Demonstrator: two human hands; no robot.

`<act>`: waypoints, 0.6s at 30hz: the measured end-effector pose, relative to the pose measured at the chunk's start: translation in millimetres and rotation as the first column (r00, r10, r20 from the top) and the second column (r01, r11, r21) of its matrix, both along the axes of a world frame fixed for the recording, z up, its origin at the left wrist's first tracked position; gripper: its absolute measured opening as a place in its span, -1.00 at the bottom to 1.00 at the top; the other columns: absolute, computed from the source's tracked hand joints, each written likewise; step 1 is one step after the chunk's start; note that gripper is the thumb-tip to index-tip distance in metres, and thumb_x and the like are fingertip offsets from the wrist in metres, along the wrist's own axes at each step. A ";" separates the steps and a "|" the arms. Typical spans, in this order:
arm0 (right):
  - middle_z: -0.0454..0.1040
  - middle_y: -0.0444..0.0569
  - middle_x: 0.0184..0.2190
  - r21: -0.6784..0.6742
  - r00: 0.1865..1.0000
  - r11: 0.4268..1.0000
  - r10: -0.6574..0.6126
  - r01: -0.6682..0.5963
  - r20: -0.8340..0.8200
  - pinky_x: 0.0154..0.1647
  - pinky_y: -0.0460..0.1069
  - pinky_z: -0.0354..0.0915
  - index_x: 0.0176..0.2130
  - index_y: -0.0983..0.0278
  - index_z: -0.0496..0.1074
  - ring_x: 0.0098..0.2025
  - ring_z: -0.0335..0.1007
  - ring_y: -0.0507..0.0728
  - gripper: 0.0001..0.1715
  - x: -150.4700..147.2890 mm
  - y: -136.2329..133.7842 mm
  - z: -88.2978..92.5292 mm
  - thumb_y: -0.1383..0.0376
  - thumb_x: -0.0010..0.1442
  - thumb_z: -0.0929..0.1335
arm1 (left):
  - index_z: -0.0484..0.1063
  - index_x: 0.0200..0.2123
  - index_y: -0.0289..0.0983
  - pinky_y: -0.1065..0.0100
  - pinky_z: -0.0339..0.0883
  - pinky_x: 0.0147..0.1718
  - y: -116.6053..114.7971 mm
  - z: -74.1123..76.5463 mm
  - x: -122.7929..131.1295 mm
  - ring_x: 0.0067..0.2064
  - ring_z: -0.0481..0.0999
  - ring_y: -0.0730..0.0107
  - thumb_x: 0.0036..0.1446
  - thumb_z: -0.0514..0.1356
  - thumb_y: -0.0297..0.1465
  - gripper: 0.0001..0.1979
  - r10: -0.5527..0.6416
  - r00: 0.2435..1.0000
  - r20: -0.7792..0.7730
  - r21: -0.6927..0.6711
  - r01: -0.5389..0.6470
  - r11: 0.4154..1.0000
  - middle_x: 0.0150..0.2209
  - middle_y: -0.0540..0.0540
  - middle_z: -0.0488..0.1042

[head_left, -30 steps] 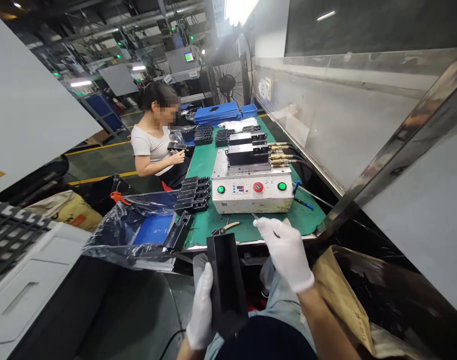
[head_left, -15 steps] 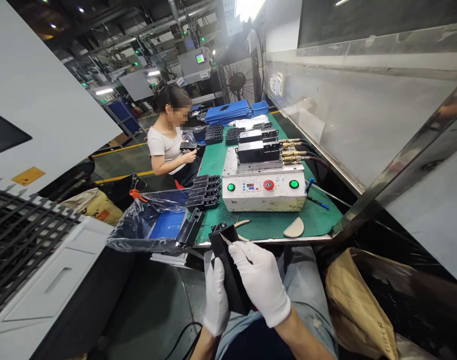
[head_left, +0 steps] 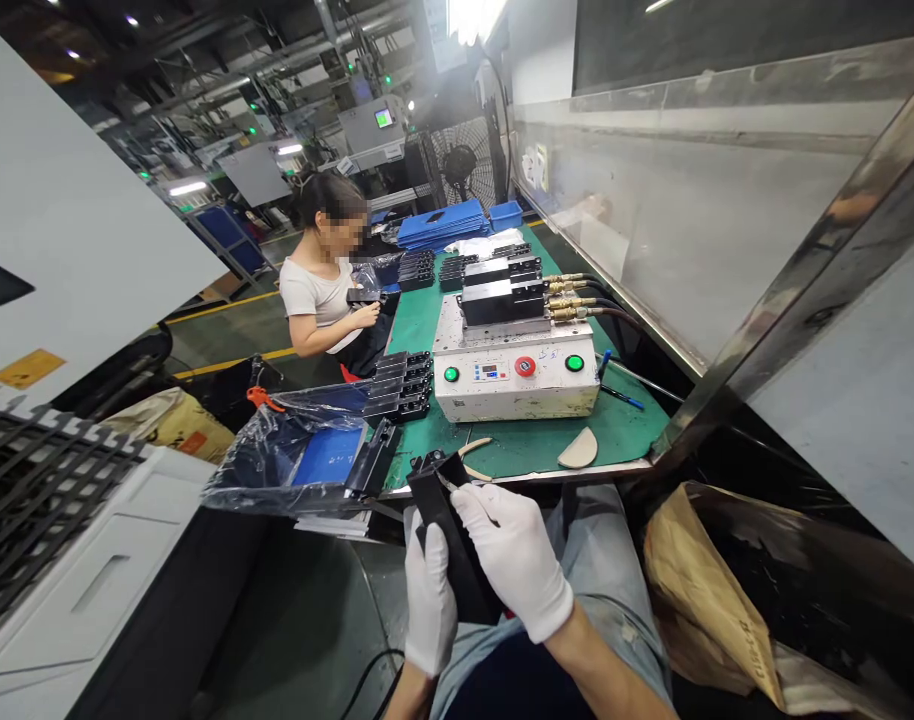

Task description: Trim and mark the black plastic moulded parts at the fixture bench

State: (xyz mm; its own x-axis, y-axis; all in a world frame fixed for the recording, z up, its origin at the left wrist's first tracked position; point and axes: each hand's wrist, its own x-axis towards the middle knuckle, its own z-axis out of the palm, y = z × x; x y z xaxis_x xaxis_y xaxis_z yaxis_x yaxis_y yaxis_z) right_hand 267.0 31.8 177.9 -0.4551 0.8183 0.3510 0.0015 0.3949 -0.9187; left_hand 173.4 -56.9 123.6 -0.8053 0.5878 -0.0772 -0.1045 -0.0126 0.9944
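My left hand, in a white glove, is wrapped round a long black plastic housing from its left side. The housing is tilted over my lap, its far end near the table's front edge. My right hand, gloved too, is closed on a small knife, and only a short metal blade shows. The blade lies against the upper edge of the housing; my fingers cover the handle. Beyond the housing, pliers with pale handles lie on the green table.
A white control box carries black housings and hoses. Left of it stand several black housings and a plastic-lined bin. A beige half-disc and a blue pen lie rightward. A co-worker sits across, holding a black part.
The whole view has shifted slightly, so the table things appear a little further left. Both hands keep their hold, with the blade still at the housing's upper edge.
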 end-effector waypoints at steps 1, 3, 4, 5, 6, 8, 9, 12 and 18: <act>0.60 -0.01 -0.43 -0.022 1.000 1.000 0.009 -0.009 -0.012 -0.29 -0.04 0.41 -0.38 0.22 0.58 -0.38 0.50 0.11 -0.54 0.3 0.6 -1.1 0.17 0.49 0.27 | 0.53 0.07 -0.23 0.07 0.06 0.44 0.4 0.7 0.5 0.40 0.32 -0.09 0.17 0.28 0.08 -0.41 0.010 0.998 -0.058 -0.012 -0.011 1.000 0.18 -0.28 0.54; 0.59 -0.02 -0.44 -0.060 1.000 0.998 0.016 -0.017 -0.026 -0.30 -0.04 0.41 -0.40 0.23 0.55 -0.39 0.49 0.10 -0.54 1.1 1.9 -2.8 0.17 0.48 0.27 | 0.52 0.08 -0.23 0.08 -0.04 0.47 1.7 2.0 1.9 0.41 0.29 -0.07 0.18 0.24 0.13 -0.37 0.021 0.988 -0.155 -0.038 -0.027 0.999 0.21 -0.29 0.51; 0.58 -0.03 -0.45 -0.075 0.999 0.997 0.015 -0.018 -0.030 -0.32 -0.04 0.40 -0.41 0.23 0.54 -0.39 0.48 0.10 -0.54 1.5 2.3 -3.1 0.17 0.48 0.27 | 0.51 0.09 -0.23 0.07 -0.07 0.48 2.2 2.2 2.6 0.41 0.28 -0.08 0.17 0.22 0.15 -0.34 0.025 0.981 -0.190 -0.051 -0.035 0.998 0.21 -0.30 0.51; 0.57 -0.03 -0.46 -0.088 0.999 0.996 0.016 -0.019 -0.034 -0.33 -0.05 0.39 -0.42 0.24 0.53 -0.40 0.47 0.10 -0.53 2.1 2.6 -3.0 0.17 0.48 0.28 | 0.51 0.09 -0.24 0.06 -0.08 0.48 2.6 1.7 3.2 0.41 0.29 -0.09 0.16 0.21 0.18 -0.32 0.030 0.977 -0.213 -0.063 -0.044 0.997 0.20 -0.31 0.51; 0.57 -0.03 -0.46 -0.101 0.999 0.995 0.019 -0.023 -0.040 -0.33 -0.05 0.39 -0.43 0.24 0.53 -0.41 0.47 0.09 -0.53 2.6 2.8 -2.7 0.17 0.48 0.27 | 0.50 0.09 -0.24 0.04 -0.07 0.48 2.6 0.6 3.5 0.39 0.31 -0.12 0.14 0.21 0.20 -0.29 0.033 0.973 -0.227 -0.069 -0.050 0.996 0.18 -0.31 0.53; 0.56 -0.04 -0.46 -0.127 0.997 0.991 0.031 -0.039 -0.064 -0.32 -0.05 0.40 -0.43 0.25 0.52 -0.40 0.48 0.10 -0.52 3.8 2.7 -1.4 0.17 0.47 0.27 | 0.49 0.09 -0.23 0.00 0.01 0.45 1.6 -3.6 3.0 0.34 0.37 -0.14 0.11 0.22 0.21 -0.28 0.032 0.969 -0.245 -0.067 -0.050 0.996 0.13 -0.30 0.56; 0.56 -0.04 -0.46 -0.141 0.996 0.989 0.037 -0.048 -0.080 -0.31 -0.05 0.40 -0.43 0.26 0.53 -0.38 0.50 0.10 -0.52 4.5 2.6 -0.6 0.17 0.47 0.26 | 0.48 0.10 -0.22 -0.01 0.07 0.42 0.6 -6.3 2.1 0.30 0.41 -0.14 0.11 0.24 0.20 -0.28 0.026 0.967 -0.255 -0.059 -0.043 0.997 0.11 -0.30 0.57; 0.56 -0.04 -0.46 -0.179 0.991 0.981 0.052 -0.073 -0.120 -0.29 -0.05 0.41 -0.40 0.27 0.55 -0.36 0.51 0.11 -0.52 7.0 1.9 1.7 0.17 0.46 0.26 | 0.47 0.09 -0.19 -0.02 0.24 0.31 -2.8 -15.3 -3.4 0.20 0.50 -0.15 0.05 0.30 0.19 -0.29 0.021 0.956 -0.292 -0.030 -0.032 0.999 0.04 -0.27 0.60; 0.61 -0.02 -0.40 -0.261 0.991 0.964 0.010 -0.044 -0.130 -0.28 -0.05 0.43 -0.32 0.26 0.63 -0.32 0.53 0.13 -0.53 6.5 -0.9 -7.0 0.12 0.45 0.26 | 0.50 0.02 -0.21 0.00 0.41 0.15 -1.4 -36.1 -23.8 0.09 0.56 -0.18 -0.10 0.39 0.18 -0.25 -0.015 0.944 -0.328 0.030 0.026 0.999 -0.04 -0.30 0.61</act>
State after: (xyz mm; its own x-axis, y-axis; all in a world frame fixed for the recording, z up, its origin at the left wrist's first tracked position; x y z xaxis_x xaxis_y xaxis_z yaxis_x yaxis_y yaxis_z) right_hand 273.4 31.0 170.9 -0.4439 0.8775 0.1813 -0.1291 0.1376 -0.9820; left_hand 149.6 -58.3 87.5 -0.7707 0.6019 0.2093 0.2268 -0.0479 0.9728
